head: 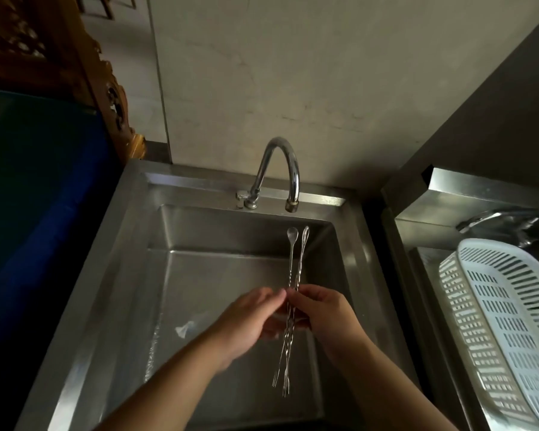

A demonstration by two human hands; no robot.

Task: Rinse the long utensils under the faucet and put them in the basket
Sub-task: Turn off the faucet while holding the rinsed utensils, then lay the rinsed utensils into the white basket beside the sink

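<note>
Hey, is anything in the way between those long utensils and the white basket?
Nothing visible blocks it. The long utensils are held over the sink; the basket sits open to the right, past the sink's rim.

The steel sink (pixel 131 244) carries a faucet (pixel 277 172) on its rear rim. A white perforated basket (pixel 504 312) occupies the adjacent right-hand steel basin (pixel 423 275).

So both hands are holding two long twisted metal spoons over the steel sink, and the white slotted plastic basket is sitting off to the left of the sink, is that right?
Not quite. The head view shows the white slotted plastic basket to the right of the steel sink, not the left. The rest holds: the left hand and right hand hold the two long twisted metal spoons over the sink.
</note>
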